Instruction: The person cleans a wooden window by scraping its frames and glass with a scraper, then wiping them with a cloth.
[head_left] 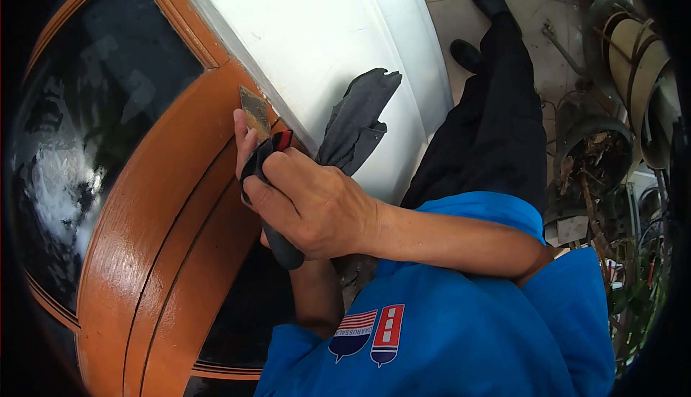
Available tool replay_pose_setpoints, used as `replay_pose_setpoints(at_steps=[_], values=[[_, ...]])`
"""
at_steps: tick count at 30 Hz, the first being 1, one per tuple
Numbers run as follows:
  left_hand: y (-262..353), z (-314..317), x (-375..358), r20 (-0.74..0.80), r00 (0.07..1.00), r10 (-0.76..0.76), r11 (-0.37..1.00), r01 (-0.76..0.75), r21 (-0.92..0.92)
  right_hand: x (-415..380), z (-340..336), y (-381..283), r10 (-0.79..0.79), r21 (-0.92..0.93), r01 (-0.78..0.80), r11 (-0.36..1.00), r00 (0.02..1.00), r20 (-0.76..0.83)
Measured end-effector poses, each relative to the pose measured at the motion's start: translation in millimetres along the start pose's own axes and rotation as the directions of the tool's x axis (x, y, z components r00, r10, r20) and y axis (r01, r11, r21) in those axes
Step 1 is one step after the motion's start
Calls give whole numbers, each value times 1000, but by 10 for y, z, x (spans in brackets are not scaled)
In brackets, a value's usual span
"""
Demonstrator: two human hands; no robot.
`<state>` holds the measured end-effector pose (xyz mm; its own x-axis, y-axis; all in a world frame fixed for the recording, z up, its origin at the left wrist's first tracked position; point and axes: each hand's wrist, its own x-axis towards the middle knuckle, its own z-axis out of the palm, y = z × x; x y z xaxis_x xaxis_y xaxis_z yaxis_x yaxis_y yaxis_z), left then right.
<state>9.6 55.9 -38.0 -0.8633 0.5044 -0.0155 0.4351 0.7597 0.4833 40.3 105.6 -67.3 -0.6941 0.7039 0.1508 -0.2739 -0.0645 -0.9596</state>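
My right hand (pixel 313 199) is closed around the black, red-marked handle (pixel 288 251) of a putty knife. Its flat, stained blade (pixel 253 111) points up, close to the orange-brown wooden frame. Behind the tool is my left hand (pixel 245 138), mostly hidden by the right one. A couple of its fingertips show beside the blade, and it seems to grip the knife from behind. A dark grey cloth (pixel 356 123) with ragged edges rests against the white surface just past my right hand. Its lower end goes out of sight behind that hand.
The glossy wooden frame (pixel 144 253) holds dark glass panes (pixel 93 109) on the left. A white surface (pixel 309 23) runs beside it. My legs (pixel 497 109) stretch over the tiled floor (pixel 461 1). Bent metal sheets and clutter (pixel 626 73) stand at the right.
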Motion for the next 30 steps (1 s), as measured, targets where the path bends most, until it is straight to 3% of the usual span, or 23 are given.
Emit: replay_pose_setpoints(at_steps=[5, 30], values=[[-28, -26, -3, 22, 1000, 12, 999, -13, 36, 34, -42, 1, -4, -9, 5, 1000, 998, 67], [-196, -51, 2, 68, 996, 64, 996, -60, -63, 33, -55, 75, -6, 64, 3, 998, 999, 45]])
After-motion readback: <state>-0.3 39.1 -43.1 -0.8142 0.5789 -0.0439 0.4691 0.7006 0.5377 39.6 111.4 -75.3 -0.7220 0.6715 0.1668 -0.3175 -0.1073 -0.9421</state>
